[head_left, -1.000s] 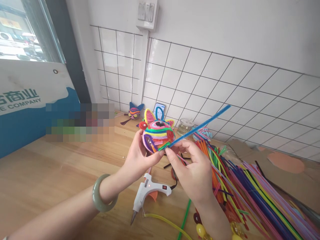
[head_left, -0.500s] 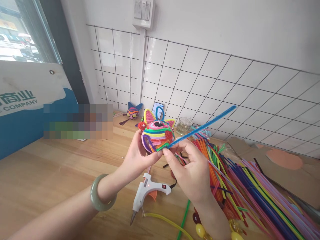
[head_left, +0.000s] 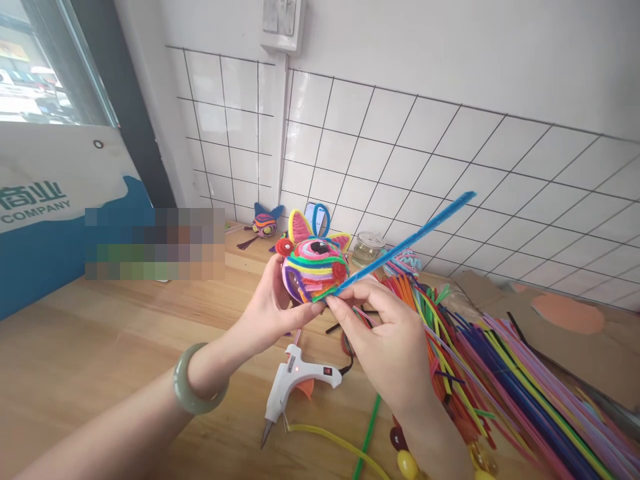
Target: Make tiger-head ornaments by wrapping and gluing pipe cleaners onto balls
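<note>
A round, many-coloured pipe-cleaner ornament [head_left: 316, 267] with pointed pink-and-yellow ears and a blue loop on top is held up over the table. My left hand [head_left: 280, 293] grips it from the left and below, thumb along its lower edge. Between thumb and fingers of my right hand [head_left: 387, 330] is a blue pipe cleaner [head_left: 413, 239], pinched near its lower end where it meets the ornament's bottom edge. The long free part slants up to the right. Below the hands a white glue gun [head_left: 291, 380] lies on the table, its small light lit.
Bundles of coloured pipe cleaners [head_left: 520, 380] spread over the right side. Behind them lies cardboard [head_left: 555, 337]. A glass jar [head_left: 367, 250], a phone [head_left: 314, 217] and another cat-eared ornament [head_left: 264, 221] are by the gridded wall. Yellow [head_left: 333, 435] and green pipe cleaners [head_left: 369, 433] lie in front.
The blue pipe cleaner's free end has risen and tilts more steeply. My right hand has shifted slightly right, while my left hand keeps its hold on the ornament.
</note>
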The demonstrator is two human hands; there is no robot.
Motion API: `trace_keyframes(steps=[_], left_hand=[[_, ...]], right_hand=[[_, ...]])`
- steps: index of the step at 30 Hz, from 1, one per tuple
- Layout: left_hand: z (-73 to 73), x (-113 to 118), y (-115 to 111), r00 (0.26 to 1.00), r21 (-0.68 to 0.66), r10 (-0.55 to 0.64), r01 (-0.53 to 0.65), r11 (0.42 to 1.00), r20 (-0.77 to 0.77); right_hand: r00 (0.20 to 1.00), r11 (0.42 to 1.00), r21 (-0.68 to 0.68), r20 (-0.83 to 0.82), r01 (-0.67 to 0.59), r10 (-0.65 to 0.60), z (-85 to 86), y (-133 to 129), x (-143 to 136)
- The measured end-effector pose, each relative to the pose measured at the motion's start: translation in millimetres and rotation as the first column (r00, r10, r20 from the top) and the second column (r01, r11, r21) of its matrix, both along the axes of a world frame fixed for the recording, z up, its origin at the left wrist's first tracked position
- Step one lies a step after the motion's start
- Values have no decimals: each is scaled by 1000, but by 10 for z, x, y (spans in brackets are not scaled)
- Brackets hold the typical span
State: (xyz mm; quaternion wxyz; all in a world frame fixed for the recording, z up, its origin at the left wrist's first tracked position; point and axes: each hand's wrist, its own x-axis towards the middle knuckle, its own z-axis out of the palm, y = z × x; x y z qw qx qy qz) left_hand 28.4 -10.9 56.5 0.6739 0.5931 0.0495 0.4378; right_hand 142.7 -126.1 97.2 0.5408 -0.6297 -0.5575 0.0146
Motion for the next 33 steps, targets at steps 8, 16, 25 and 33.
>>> trace_keyframes(steps=[8, 16, 25, 33], left_hand=[[-1, 12, 21, 998, -26, -53, 52, 998, -40], [-52, 53, 20, 998, -12, 24, -24, 1000, -54], [-136, 82, 66, 996, -94, -28, 20, 995, -85], [-127, 85, 71, 981, -268, -182, 160, 950, -62]], right_hand=[[999, 998, -39, 8, 40, -40, 33, -9, 83], [996, 995, -87, -81, -44, 37, -5, 21, 70], [977, 984, -129, -188, -121, 96, 8, 21, 147], [972, 995, -99, -233, -6, -17, -25, 46, 264]])
